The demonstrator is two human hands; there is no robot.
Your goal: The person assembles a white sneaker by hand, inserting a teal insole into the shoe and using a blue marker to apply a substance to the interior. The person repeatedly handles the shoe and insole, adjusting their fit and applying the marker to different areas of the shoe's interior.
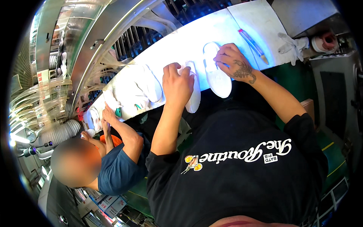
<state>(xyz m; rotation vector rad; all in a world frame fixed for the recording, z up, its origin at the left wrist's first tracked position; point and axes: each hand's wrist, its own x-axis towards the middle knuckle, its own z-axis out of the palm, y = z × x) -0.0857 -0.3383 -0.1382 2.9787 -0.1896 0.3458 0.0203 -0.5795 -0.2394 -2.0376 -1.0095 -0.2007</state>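
Note:
Two white shoes lie side by side on the brightly lit white bench (166,41). My left hand (177,85) is closed, its fingers curled over the side and upper end of the narrower-looking shoe (194,96). My right hand (235,63) has bent fingers gripping the edge of the other shoe (220,82), beside its opening. That shoe's rounded end points toward me, slightly past the bench edge. Glare washes out the fine detail of both shoes, and my fingertips are partly hidden.
A long-handled brush (253,46) with tan bristles lies right of my right hand. Beyond it are a white glove (290,47) and a white tub (321,43). More white shoes (152,87) stand at left, where a co-worker's hand (108,115) reaches in. Metal machinery borders the far side.

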